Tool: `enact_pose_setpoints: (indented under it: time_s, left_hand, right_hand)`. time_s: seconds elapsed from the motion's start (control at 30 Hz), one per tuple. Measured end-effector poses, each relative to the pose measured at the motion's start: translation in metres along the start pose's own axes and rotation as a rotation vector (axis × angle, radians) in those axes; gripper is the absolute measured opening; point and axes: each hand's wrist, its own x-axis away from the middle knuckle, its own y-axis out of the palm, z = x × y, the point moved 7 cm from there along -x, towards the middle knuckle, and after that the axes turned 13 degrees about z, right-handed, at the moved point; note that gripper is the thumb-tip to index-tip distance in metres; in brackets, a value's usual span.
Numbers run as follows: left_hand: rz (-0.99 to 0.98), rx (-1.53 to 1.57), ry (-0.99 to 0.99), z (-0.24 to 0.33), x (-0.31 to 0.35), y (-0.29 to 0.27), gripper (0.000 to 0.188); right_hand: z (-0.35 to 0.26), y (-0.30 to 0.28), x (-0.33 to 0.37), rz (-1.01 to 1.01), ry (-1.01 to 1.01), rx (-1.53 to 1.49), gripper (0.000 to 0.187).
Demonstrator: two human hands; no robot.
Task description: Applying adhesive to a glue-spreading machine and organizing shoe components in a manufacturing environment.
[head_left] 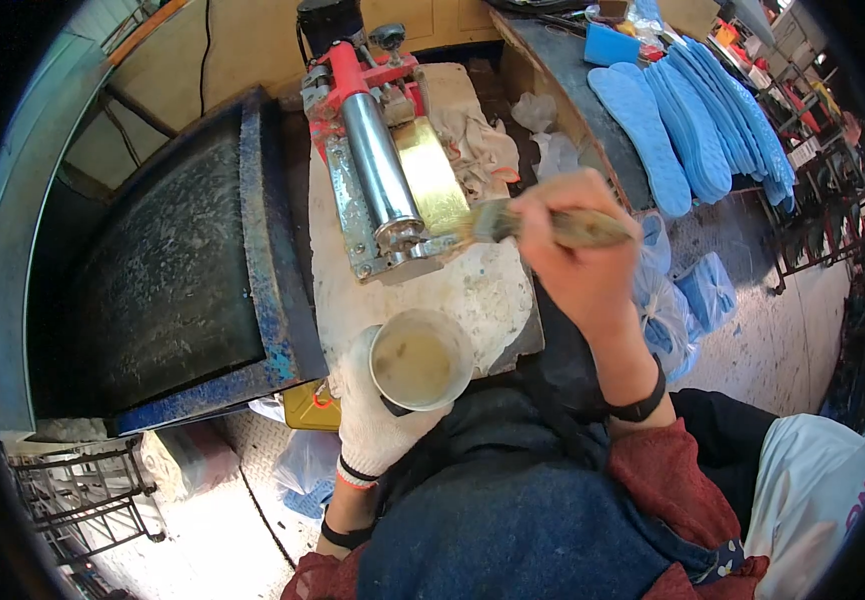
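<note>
My left hand (371, 415), in a white knit glove, is closed around a round cup (419, 360) with a cloudy, pale yellowish liquid inside. In my bare right hand (575, 262) a paintbrush (595, 230) is gripped by its worn wooden handle. Its bristles point left, at the near end of a red roller machine (347, 68); whether they touch it I cannot tell. A shiny metal roller (375, 160) runs along the machine, with a glossy yellow-gold plate (431, 170) beside it. The cup is held upright below the machine.
The machine stands on a stained pale board (488, 310) with a crumpled cloth (481, 155) behind. At left is a dark, blue-edged bench (253, 250). Several light-blue insoles (643, 120) lie on the right table. Plastic bags (661, 310) sit on the floor below, near a rack (823, 215).
</note>
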Motion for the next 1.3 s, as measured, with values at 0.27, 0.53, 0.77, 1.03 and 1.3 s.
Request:
enact_pose_setpoints:
  time_s: [0.27, 0.53, 0.77, 1.03, 1.3]
  left_hand:
    - [-0.093, 0.113, 0.014, 0.01, -0.003, 0.014, 0.074]
    - [-0.148, 0.335, -0.277, -0.006, 0.001, 0.022, 0.082]
    - [-0.159, 0.267, -0.226, -0.025, 0.011, 0.016, 0.096]
    - [-0.209, 0.166, -0.226, -0.018, 0.01, 0.018, 0.093]
    - [-0.208, 0.04, -0.106, -0.014, 0.01, 0.006, 0.102]
  right_hand:
    - [-0.032, 0.033, 0.075, -0.477, 0.011, -0.087, 0.027]
    - [-0.027, 0.027, 0.064, -0.513, 0.015, -0.107, 0.046]
    - [0.079, -0.004, 0.054, -0.284, 0.569, -0.112, 0.01]
    - [0.227, 0.081, 0.026, -0.175, -0.387, 0.817, 0.015]
    - [0.164, 0.017, 0.014, -0.073, 0.354, 0.352, 0.017]
